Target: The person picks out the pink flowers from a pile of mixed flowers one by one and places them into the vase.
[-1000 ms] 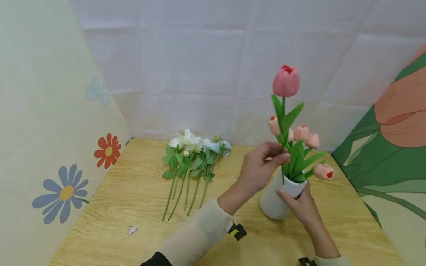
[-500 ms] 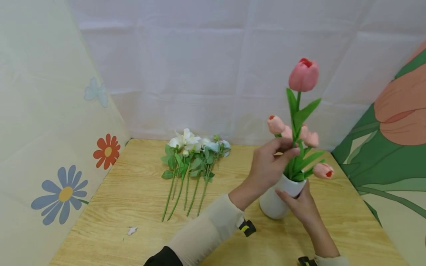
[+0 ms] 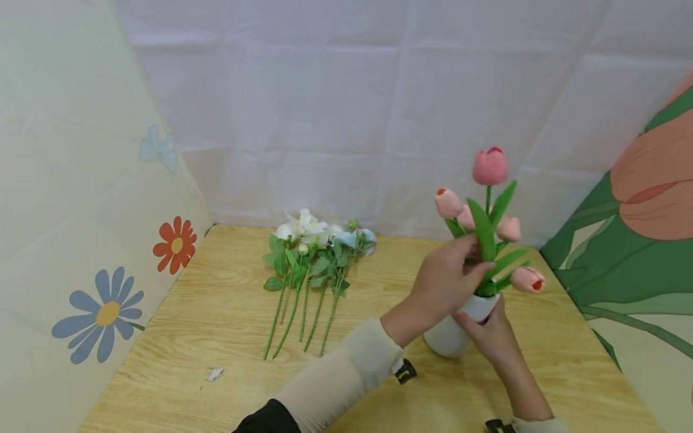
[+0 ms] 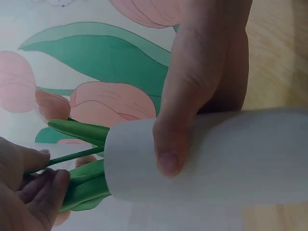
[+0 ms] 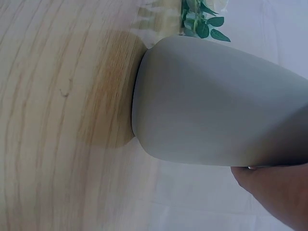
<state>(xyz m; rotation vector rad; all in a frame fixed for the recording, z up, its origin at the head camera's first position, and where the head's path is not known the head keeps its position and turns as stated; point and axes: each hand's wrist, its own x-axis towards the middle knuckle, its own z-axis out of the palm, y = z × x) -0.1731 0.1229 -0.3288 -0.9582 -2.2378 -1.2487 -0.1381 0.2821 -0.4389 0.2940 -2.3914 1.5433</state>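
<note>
A dark pink tulip (image 3: 490,167) stands over the white vase (image 3: 446,337), its green stem (image 4: 77,155) running into the mouth in the left wrist view. My left hand (image 3: 446,276) pinches that stem just above the rim. Around it, several pale pink tulips (image 3: 527,279) with green leaves (image 3: 483,231) rise from the vase. My right hand (image 3: 495,334) grips the vase near its top, the thumb lying across the front wall. Seen from the right wrist, the vase's base rests on the wooden table (image 5: 53,159). The lower stem is hidden inside the vase.
Left of the vase lies a row of white and pale blue flowers (image 3: 308,228), their long stems toward me. A small white scrap (image 3: 215,374) is on the table (image 3: 178,325) at front left. A white cloth (image 3: 314,108) hangs behind, with flower-printed panels (image 3: 649,252) at both sides.
The dark pink tulip has moved right and then down, its stem now in the vase. My left hand moved right and lower with it. My right hand stays on the vase.
</note>
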